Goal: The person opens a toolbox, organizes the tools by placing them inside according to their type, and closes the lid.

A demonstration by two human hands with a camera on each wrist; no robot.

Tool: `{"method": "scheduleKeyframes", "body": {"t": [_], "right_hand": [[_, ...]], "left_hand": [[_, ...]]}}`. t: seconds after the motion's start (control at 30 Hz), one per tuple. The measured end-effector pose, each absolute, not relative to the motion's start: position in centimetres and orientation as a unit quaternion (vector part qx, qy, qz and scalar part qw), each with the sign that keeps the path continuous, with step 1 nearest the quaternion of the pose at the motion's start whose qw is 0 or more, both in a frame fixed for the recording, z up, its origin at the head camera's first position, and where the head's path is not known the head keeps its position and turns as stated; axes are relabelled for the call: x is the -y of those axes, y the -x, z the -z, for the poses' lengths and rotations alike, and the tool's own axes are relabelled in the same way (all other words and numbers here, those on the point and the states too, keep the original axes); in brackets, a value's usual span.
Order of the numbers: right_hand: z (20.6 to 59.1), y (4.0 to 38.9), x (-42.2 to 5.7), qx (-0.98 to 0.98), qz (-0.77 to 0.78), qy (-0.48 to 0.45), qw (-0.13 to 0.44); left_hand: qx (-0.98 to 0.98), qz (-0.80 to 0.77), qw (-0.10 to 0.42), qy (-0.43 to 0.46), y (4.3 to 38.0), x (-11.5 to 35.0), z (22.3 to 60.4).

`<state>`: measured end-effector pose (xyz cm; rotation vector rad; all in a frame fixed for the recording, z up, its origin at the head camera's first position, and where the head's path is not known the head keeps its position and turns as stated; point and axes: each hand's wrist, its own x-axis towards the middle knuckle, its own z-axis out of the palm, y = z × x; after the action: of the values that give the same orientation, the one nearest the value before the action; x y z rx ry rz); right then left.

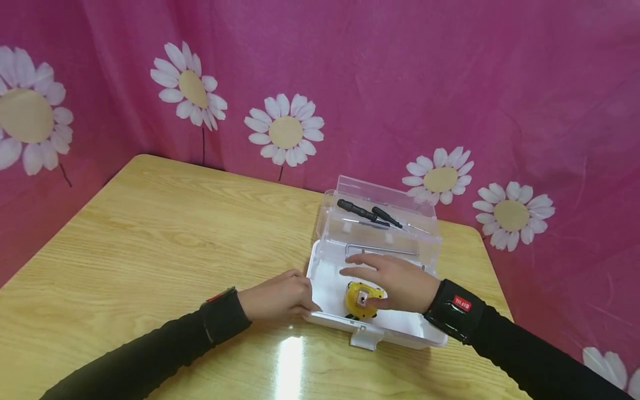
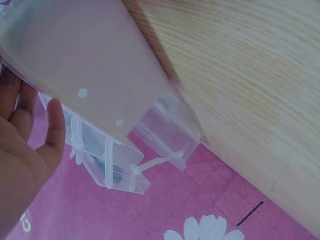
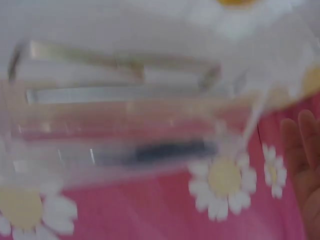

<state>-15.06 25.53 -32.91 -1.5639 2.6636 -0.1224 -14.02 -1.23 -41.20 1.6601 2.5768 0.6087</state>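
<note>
My left hand grips the left wall of a white toolbox near its front corner. In the left wrist view, fingers lie along the box's side and at its rim. Over the box's inside is my right hand, fingers extended and spread. Its thumb is at a yellow tape measure on the box floor; whether they touch cannot be told. Behind the fingers lies a bent metal rod. The right wrist view is blurred, with fingers at its right edge.
A clear raised tray at the box's back holds black-handled tools. The clear lid stands up behind it. A white latch hangs in front. The wooden table meets a pink flowered curtain.
</note>
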Motion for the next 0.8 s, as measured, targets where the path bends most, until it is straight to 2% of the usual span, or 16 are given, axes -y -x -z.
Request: {"method": "scheduleKeyframes", "body": {"t": [0.17, 0.37, 0.47, 0.6, 0.8], "right_hand": [[29.8, 17.2, -26.5, -0.862, 0.064, 0.498, -0.064], [27.2, 21.0, -29.9, -0.884, 0.107, 0.438, -0.122], [26.6, 22.7, -31.7, -0.908, 0.115, 0.383, -0.126], [26.3, 24.6, -33.7, -0.935, 0.138, 0.31, -0.104], [27.5, 26.8, -36.5, -0.956, 0.189, 0.214, -0.066]], "left_hand": [[-0.821, -0.198, -0.003, -0.536, 14.0, 1.3, 41.3], [-0.822, -0.199, -0.004, -0.533, 14.0, 1.2, 41.4], [-0.823, -0.2, -0.002, -0.532, 14.0, 1.2, 41.4], [-0.826, -0.198, 0.004, -0.528, 13.9, 1.3, 41.3], [-0.84, -0.192, 0.053, -0.504, 13.9, 1.0, 41.1]]}}
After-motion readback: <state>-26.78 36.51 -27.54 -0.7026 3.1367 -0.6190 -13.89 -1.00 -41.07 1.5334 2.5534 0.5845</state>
